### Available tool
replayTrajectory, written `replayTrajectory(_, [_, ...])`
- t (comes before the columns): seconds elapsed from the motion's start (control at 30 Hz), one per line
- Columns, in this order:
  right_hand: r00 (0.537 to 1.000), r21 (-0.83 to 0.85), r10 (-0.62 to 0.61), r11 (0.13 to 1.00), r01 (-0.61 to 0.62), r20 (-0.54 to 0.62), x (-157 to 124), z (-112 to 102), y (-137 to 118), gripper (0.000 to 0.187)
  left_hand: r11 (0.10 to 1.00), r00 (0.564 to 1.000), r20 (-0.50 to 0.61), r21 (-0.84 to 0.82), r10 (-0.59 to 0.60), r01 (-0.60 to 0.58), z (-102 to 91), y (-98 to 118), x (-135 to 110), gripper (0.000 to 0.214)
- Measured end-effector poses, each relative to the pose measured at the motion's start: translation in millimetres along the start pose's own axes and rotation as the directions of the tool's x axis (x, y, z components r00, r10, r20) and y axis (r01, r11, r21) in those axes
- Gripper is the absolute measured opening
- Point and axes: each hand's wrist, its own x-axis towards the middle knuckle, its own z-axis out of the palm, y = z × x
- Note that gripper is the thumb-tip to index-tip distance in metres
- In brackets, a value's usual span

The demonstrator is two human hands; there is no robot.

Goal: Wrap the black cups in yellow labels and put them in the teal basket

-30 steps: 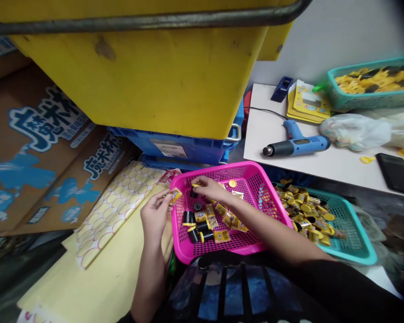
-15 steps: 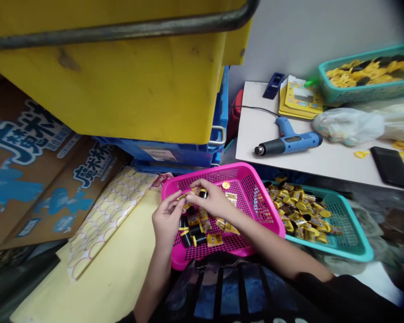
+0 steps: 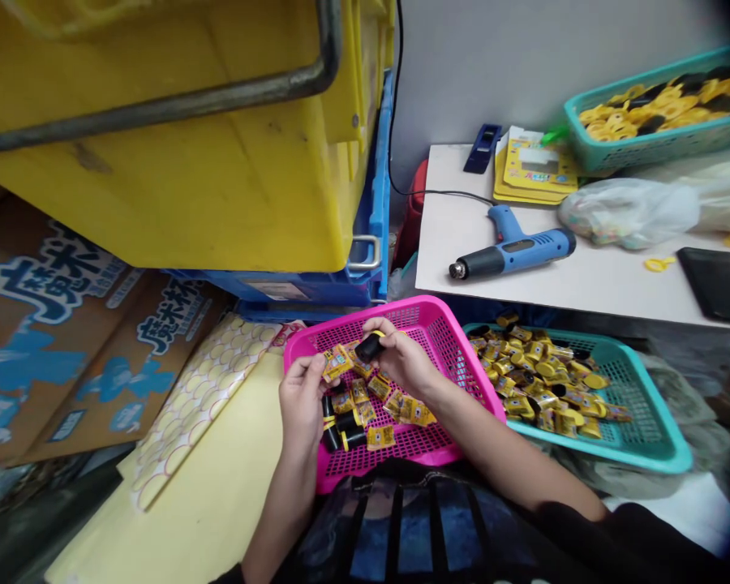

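Note:
Over the pink basket [image 3: 433, 312], my left hand [image 3: 302, 395] pinches a yellow printed wrapper [image 3: 339, 362] between thumb and fingers. My right hand [image 3: 406, 362] grips a small black bottle with a yellow rim [image 3: 370, 347], its black end pointing left. The two things are apart, a short gap between them. Below my hands, the basket holds several yellow printed wrappers [image 3: 409, 408] and several black bottles with yellow rims [image 3: 354, 439]. To the right, a teal basket [image 3: 648, 414] is heaped with bottles in yellow printed wrapping [image 3: 535, 373].
A blue heat gun [image 3: 514, 253] lies on the white table [image 3: 438, 219] beside a plastic bag [image 3: 633, 211] and a black phone [image 3: 714, 284]. Another teal basket [image 3: 608, 150] stands behind. Stacked yellow crates [image 3: 231, 186] rise at front left, near a printed cardboard box [image 3: 97, 324].
My hands have moved apart. The wrapper in my left hand and the black bottle in my right now show plainly. The view has shifted slightly.

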Motion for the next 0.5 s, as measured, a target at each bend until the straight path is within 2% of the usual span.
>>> replayTrajectory(0.1, [1.000,0.041,-0.012,0.999,0.011,0.019,-6.8,-8.2,-12.9,0.026,1.000,1.000,-0.015,-0.004,-0.016,0.016,3.5,0.3,-2.8,0.038])
replayTrajectory(0.23, [0.998,-0.073,-0.039,0.996,0.043,0.050,-13.0,-16.2,-20.3,0.029,1.000,1.000,-0.026,-0.014,0.005,-0.005,8.2,-1.4,-5.8,0.039])
replayTrajectory(0.33, [0.996,-0.148,-0.074,0.986,0.082,0.058,-14.7,-21.1,-20.6,0.026,0.999,0.998,-0.046,-0.035,0.038,-0.039,10.4,-2.4,-6.5,0.040])
replayTrajectory(0.5, [0.996,-0.171,-0.070,0.982,0.080,0.063,-16.0,-27.7,-19.8,0.028,0.990,0.989,-0.046,0.006,0.139,-0.139,9.2,-4.9,-6.5,0.038])
